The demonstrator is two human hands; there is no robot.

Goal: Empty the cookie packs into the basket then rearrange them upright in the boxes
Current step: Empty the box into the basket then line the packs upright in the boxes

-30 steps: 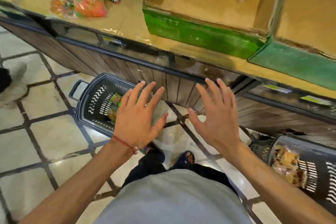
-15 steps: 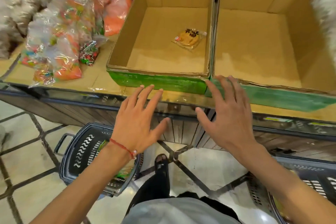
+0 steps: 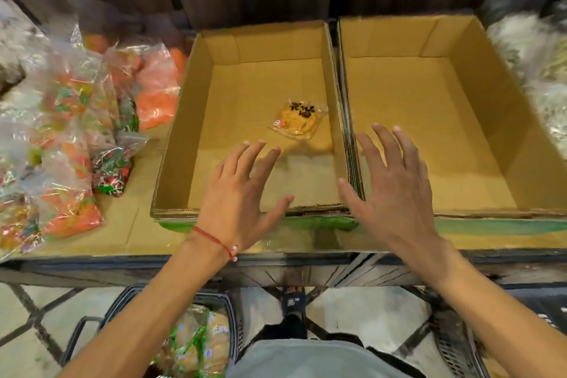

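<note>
Nearest, down on the floor, a dark basket (image 3: 121, 301) at the left holds a heap of wrapped cookie packs (image 3: 196, 344). A second basket (image 3: 454, 344) shows at the right, but what it holds is cut off.

Above them, over the front edge of the bench (image 3: 129, 233), both hands hang palm down and hold nothing. The left hand (image 3: 242, 193) has its fingers (image 3: 236, 159) spread over the front of the left box (image 3: 181, 138). The right hand (image 3: 395, 190) has its fingers (image 3: 386, 144) spread over the wall that the two boxes share. I cannot tell whether either hand touches the cardboard.

Just beyond the left fingertips, one cookie pack (image 3: 299, 121) lies flat on the floor of the left box, near its right wall. The right box (image 3: 503, 132) has nothing in it.

Judging by that, the emptying is all but done, and the lone pack is the piece to deal with. To do it well:
- Reach in with the left hand, which is closer.
- Pinch the pack by the wrapper's crimped edge, not across the cookie, since it likely snaps under pressure.
- Either drop it in the left basket or stand it on edge against a wall, so that later packs have something to lean on.

Bags of coloured sweets (image 3: 76, 132) crowd the bench to the left, well clear of the reach.
</note>
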